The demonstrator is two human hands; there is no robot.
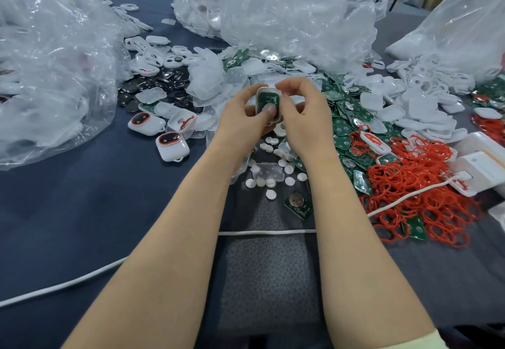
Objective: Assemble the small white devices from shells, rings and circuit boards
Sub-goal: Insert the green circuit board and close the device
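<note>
Shell (pixel 279 96) with a green board (pixel 264 99) seated in its open face, held above the table (pixel 82 212) at centre, just in front of the parts heaps. The shell is gripped from both sides: the fingers of the left hand (pixel 240 113) are curled round its left wall, those of the right hand (pixel 303 113) round its right wall, and a thumb tip is laid on the board; which hand that thumb belongs to cannot be told. The shell is judged light, stiff and smooth, so it is likely to slip unless taken by its side walls. The board is judged thin, rigid and fragile at its soldered parts, and is best pressed at its edges. The red rings (pixel 410 184) are judged soft and stretchy, and prone to tangle when lifted. Counts: one shell and one board in hand; two closed devices (pixel 146 123) on the table at left, with one open, ringed shell (pixel 181 122) beside them; one loose board with a coin cell (pixel 297 202) near the right forearm; roughly a dozen white discs (pixel 289 181) between the wrists; three large plastic bags (pixel 273 7). The heaped boards, rings and clear covers (pixel 420 108) at right, and the dark discs (pixel 158 86) at left, are too many to be counted.
</note>
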